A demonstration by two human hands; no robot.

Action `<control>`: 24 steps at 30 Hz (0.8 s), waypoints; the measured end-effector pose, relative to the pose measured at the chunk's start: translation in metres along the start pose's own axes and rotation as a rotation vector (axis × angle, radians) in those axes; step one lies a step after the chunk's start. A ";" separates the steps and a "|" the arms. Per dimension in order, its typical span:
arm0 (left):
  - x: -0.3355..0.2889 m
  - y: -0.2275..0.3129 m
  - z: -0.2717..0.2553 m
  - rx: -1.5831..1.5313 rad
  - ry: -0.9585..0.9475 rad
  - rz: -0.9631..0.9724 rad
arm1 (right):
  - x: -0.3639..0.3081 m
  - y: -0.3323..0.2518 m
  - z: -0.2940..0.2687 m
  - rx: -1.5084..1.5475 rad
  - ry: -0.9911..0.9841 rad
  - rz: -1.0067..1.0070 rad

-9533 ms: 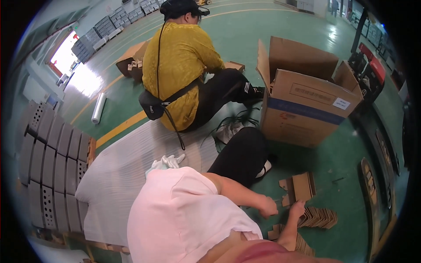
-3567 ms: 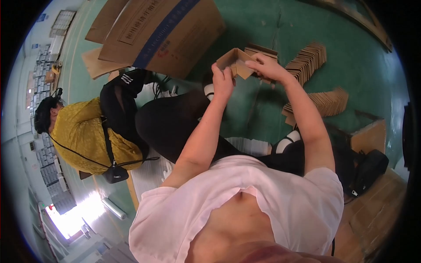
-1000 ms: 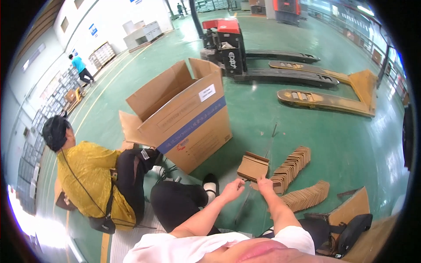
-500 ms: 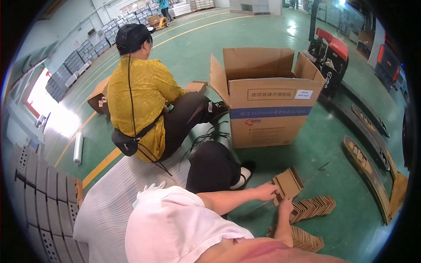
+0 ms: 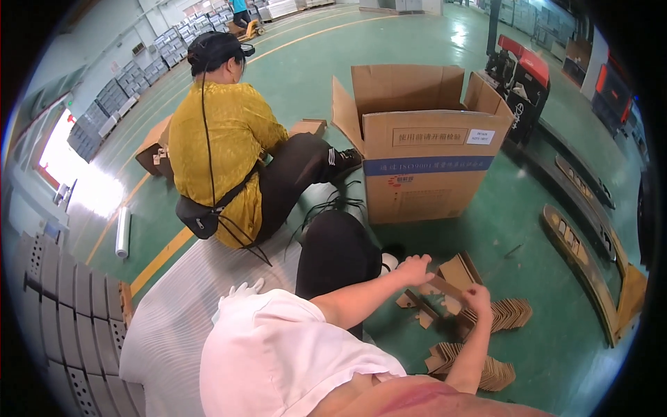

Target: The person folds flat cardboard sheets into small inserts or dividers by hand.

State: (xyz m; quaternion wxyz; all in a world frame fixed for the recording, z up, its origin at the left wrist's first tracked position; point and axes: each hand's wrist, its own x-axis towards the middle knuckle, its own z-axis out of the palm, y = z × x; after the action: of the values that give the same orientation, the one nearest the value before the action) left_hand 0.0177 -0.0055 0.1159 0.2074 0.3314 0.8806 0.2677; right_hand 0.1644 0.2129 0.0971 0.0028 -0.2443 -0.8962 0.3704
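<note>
A narrow brown cardboard strip (image 5: 447,286) stretches between my two hands, above the green floor. My left hand (image 5: 417,270) has its fingers closed at the strip's left end. At the other end, my right hand (image 5: 477,299) pinches it. Just behind the strip lies a folded cardboard piece (image 5: 460,270) with a raised edge. Below my left hand, another cut cardboard piece (image 5: 420,306) rests on the floor. Close to my right forearm sit two rows of nested, folded cardboard pieces, one farther row (image 5: 511,315) and one nearer row (image 5: 497,373).
A large open carton (image 5: 427,170) stands ahead. Another person (image 5: 233,149) in a yellow top sits at the left on white foam sheeting (image 5: 180,313). Pallet-truck forks (image 5: 573,243) lie at the right. Grey metal parts (image 5: 66,313) are stacked far left.
My hands have moved apart, from the folded cardboard piece to a strip held between them. More cut cardboard on the floor now shows. The view has shifted slightly.
</note>
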 end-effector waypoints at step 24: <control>-0.010 0.046 -0.074 -0.837 -0.156 0.252 | -0.037 -0.107 -0.052 0.798 -0.168 0.008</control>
State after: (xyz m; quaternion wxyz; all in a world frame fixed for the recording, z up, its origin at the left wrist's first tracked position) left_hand 0.0062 -0.0077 0.2024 0.3553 0.3427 0.6309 0.5985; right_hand 0.1597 0.1661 0.2120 0.0226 -0.1963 -0.6782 0.7078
